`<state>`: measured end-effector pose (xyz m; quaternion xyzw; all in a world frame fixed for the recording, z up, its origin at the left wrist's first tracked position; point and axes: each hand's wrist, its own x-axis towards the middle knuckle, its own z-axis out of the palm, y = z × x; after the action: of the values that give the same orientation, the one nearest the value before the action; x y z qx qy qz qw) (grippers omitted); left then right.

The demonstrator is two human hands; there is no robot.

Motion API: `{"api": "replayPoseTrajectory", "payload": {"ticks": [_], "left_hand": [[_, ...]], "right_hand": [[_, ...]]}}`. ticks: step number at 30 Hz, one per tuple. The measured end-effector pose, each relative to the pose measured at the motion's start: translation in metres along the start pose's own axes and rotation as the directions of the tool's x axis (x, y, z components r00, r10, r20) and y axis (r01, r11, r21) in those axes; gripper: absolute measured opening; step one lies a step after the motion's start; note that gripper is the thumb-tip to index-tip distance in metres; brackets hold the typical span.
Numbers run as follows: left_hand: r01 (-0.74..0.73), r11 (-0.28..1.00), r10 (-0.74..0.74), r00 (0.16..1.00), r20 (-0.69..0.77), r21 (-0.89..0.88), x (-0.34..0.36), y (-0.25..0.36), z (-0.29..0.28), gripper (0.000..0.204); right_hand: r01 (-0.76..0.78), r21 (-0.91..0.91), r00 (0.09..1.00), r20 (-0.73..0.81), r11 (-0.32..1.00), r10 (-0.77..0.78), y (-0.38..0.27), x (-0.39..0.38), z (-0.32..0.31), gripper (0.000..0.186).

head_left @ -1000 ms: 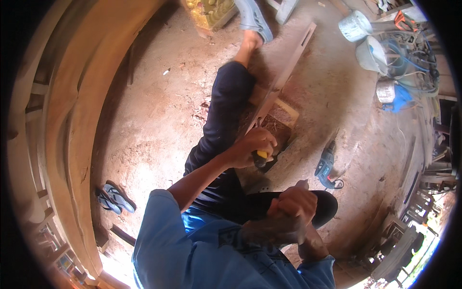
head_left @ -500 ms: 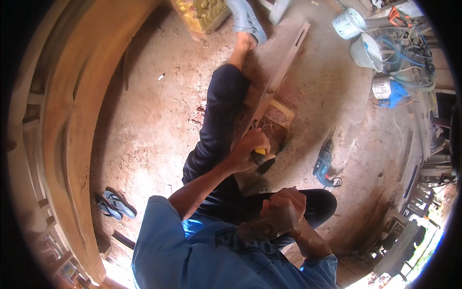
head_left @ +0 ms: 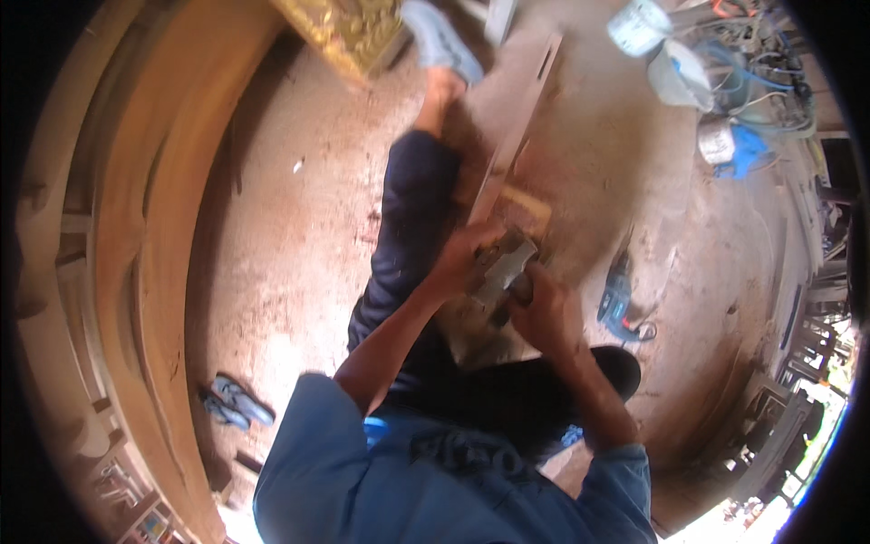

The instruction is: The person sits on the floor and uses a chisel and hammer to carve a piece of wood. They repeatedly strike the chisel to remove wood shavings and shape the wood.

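Observation:
My left hand (head_left: 460, 261) is closed at the near end of a long wooden bar (head_left: 519, 127). It grips a chisel, whose yellow and dark handle showed earlier and is now mostly covered by the mallet. The bar has a slot near its far end and lies beside my stretched leg, over a wooden block (head_left: 535, 207). My right hand (head_left: 548, 313) is wrapped round the handle of a mallet (head_left: 509, 265). The mallet's blocky grey-brown head is right over the top of the left hand; whether it touches the chisel I cannot tell.
A corded power drill (head_left: 617, 295) lies on the floor to the right. Buckets (head_left: 640, 27), a blue cloth (head_left: 746, 152) and tangled hoses stand far right. Large timber (head_left: 168, 227) curves along the left, near a pair of sandals (head_left: 237, 399). A gilded carved piece (head_left: 349, 32) is at the top.
My right hand has swung the mallet from near my lap up and forward to the chisel's handle end. My left hand stays at the bar. The whole view has shifted slightly.

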<state>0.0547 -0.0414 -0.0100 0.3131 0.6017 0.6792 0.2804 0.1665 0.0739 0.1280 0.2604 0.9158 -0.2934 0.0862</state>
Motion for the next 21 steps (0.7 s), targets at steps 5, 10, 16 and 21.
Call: {"api": "replayPoseTrajectory", "payload": {"ticks": [5, 10, 16, 21], "left_hand": [[-0.135, 0.969, 0.146, 0.989, -0.035, 0.209, -0.028, 0.006, 0.002, 0.025], [-0.202, 0.932, 0.253, 0.957, -0.139, 0.302, -0.009, 0.017, 0.012, 0.025], [0.224, 0.974, -0.216, 0.964, -0.154, 0.033, 0.052, -0.013, 0.015, 0.025], [-0.29, 0.887, 0.407, 0.859, -0.311, 0.36, 0.01, 0.007, 0.033, 0.022]], "right_hand": [[-0.139, 0.463, 0.976, -0.088, 0.875, 0.201, 0.026, -0.027, 0.007, 0.032], [-0.182, 0.533, 0.928, -0.184, 0.826, 0.323, 0.035, -0.051, -0.002, 0.032], [-0.386, 0.628, 0.883, 0.039, 0.675, 0.468, 0.037, -0.058, 0.013, 0.025], [-0.34, 0.753, 0.906, 0.101, 0.564, 0.411, 0.024, -0.08, 0.024, 0.025]]}}
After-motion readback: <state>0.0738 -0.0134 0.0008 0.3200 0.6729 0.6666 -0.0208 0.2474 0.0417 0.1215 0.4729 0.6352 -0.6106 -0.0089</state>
